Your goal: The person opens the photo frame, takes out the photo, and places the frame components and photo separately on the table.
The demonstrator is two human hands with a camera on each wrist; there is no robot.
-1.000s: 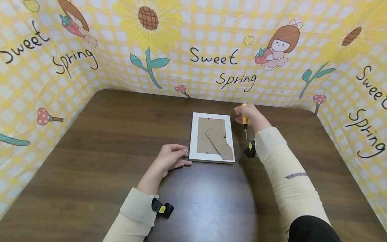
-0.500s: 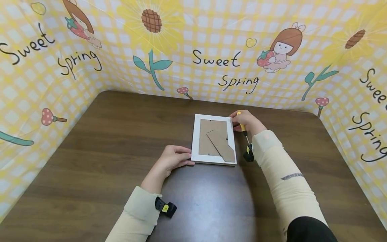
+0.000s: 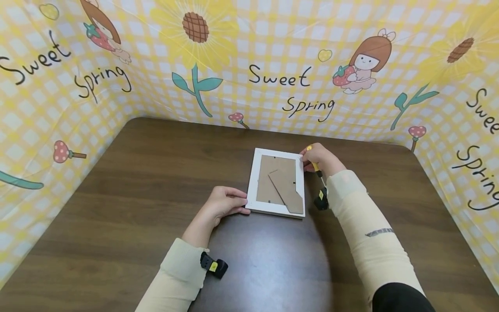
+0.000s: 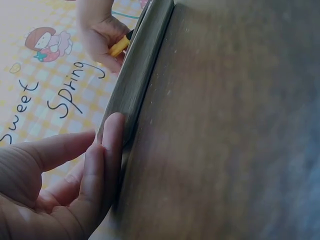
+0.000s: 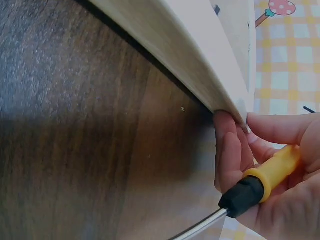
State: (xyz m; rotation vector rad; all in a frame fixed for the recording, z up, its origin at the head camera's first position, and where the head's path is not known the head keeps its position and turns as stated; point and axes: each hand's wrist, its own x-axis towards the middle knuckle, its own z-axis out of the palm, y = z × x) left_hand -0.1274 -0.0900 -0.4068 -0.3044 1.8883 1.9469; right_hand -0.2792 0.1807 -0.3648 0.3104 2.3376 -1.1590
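A white picture frame (image 3: 254, 182) lies back side up on the table, its brown backing board (image 3: 286, 167) and slanted stand flap (image 3: 290, 197) showing. At the near left corner, my left hand (image 3: 224, 201) pinches the frame edge between thumb and fingers. My right hand (image 3: 324, 159) pinches the far right corner. Tucked in the right palm is a screwdriver with a yellow and black handle (image 5: 272, 172); its metal shaft (image 5: 200, 225) points away from the frame, and its tip is out of the right wrist view. In the left wrist view, fingertips (image 4: 114, 122) press the frame's side.
Brown wood-grain table (image 3: 128, 186) surrounds the frame. A yellow checked cloth (image 3: 273, 39) with printed flowers and figures rises behind the table and at both sides. Small black cameras (image 3: 214, 265) sit on both wrists.
The right hand came left with the screwdriver and took hold of the frame's far right corner. The frame has turned slightly clockwise. The left hand stays at the near left corner.
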